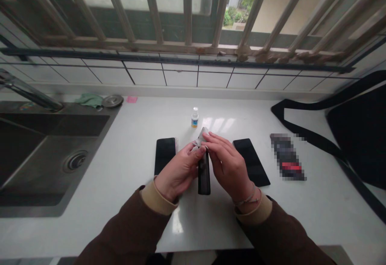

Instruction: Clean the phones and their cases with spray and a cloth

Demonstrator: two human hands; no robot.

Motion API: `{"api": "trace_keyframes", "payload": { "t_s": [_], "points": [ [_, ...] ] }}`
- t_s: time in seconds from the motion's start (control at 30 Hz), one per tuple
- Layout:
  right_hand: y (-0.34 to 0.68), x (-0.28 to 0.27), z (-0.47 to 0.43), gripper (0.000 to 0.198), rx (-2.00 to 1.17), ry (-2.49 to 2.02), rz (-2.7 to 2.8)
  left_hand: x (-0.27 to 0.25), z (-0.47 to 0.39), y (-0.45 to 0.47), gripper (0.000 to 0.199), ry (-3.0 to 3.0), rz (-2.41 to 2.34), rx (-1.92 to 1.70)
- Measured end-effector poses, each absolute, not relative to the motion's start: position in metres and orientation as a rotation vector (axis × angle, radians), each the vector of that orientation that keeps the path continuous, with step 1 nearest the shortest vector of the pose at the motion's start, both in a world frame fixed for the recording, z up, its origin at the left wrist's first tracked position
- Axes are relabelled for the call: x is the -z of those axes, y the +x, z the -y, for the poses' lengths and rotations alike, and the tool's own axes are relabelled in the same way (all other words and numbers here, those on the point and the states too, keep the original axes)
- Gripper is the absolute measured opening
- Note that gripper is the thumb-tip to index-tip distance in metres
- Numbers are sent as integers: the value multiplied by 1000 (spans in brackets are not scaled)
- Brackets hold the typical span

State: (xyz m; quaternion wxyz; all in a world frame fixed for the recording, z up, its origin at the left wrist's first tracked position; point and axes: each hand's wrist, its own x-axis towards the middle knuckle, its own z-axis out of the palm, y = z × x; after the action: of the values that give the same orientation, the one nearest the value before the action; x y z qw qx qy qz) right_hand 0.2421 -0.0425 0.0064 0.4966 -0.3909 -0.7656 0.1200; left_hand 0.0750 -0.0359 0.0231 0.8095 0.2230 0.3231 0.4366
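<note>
My left hand [181, 170] grips a slim black phone [204, 180], which is tipped so that mostly its narrow side faces me. Over its far end lies a crumpled white wipe [203, 134]. The fingers of my right hand [227, 156] are pressed together on that wipe, against the phone's top. A flat black device [165, 150] lies on the counter, partly behind my left hand. Another black slab, like a phone or small tablet [253, 162], rests just right of my right hand. Beyond both hands stands a small white bottle [194, 119] with a blue and orange label.
At the left is a steel sink [36, 152] with a faucet [30, 92]. A green cloth [90, 100], a metal lid [112, 101] and a pink piece [132, 99] sit behind it. On the right are a blurred-out dark item [286, 156] and a black strapped bag [358, 132].
</note>
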Motion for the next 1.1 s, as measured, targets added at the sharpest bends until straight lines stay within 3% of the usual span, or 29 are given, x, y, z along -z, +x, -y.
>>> {"api": "trace_keyframes", "payload": {
  "t_s": [0.33, 0.5, 0.6, 0.73, 1.1],
  "points": [
    [242, -17, 48, 38, -480, -684, 1960, -18, 12, 61, 25, 357, -871, -1255],
    [244, -20, 51, 39, -423, -660, 1974, -26, 0, 48, 7, 216, -942, -1478],
    [248, -24, 56, 36, -423, -638, 1988, -25, -3, 44, 10, 237, -977, -1474],
    [250, -28, 63, 24, -582, -669, 1860, -20, 4, 47, 29, 546, -1107, -1441],
    [241, -5, 40, 21, -771, -1345, 1660, -6, 17, 60, 41, 978, -1105, -1086]
  ]
}}
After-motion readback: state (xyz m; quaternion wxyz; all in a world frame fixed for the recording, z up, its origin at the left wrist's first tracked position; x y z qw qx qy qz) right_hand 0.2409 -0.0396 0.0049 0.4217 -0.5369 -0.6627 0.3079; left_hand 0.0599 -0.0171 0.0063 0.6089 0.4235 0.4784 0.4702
